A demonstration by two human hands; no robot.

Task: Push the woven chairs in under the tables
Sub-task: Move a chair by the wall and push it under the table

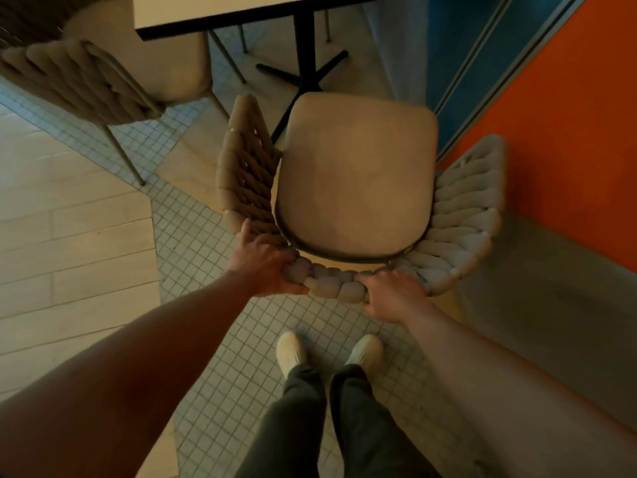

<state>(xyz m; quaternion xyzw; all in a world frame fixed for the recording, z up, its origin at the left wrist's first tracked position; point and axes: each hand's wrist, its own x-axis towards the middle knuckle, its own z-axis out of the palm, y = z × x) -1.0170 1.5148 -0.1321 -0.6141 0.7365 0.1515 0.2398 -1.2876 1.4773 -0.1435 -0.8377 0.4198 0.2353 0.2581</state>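
Woven chair [358, 181], gripped by both hands, faces the table [220, 12].

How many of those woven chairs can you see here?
2. One woven chair stands in the middle, gripped at its backrest by the left hand and right hand. Another chair sits upper left, its seat partly under the table. More may be hidden.

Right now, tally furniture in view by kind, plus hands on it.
Woven chairs: 2, one gripped, one at left
Tables: 1
Hands on the gripped chair's backrest: 2, left hand, right hand
Total: 5
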